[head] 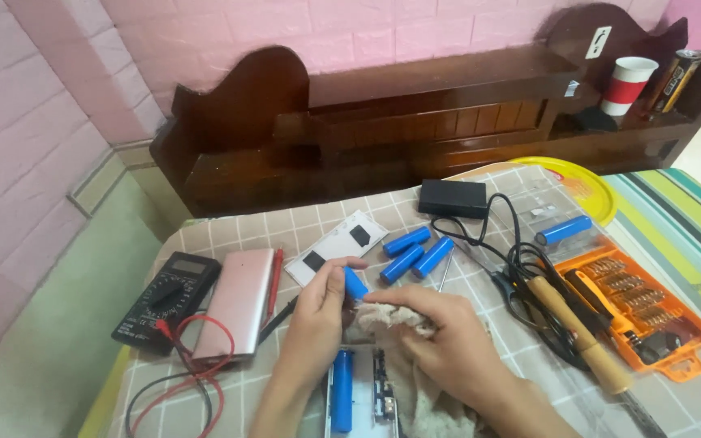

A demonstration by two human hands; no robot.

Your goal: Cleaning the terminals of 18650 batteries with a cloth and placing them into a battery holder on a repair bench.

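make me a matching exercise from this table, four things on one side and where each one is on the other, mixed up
1 multimeter
2 soldering iron
3 paper cup
4 blue battery cell

a on the wooden shelf, far right
b held in the left hand
c at the table's left edge
d beside the orange bit case

Pairs: 1-c, 2-d, 3-a, 4-b

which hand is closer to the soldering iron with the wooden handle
Right. The right hand holds a cloth just left of the soldering iron. The left hand, holding a blue battery, sits farther left, beyond the right hand.
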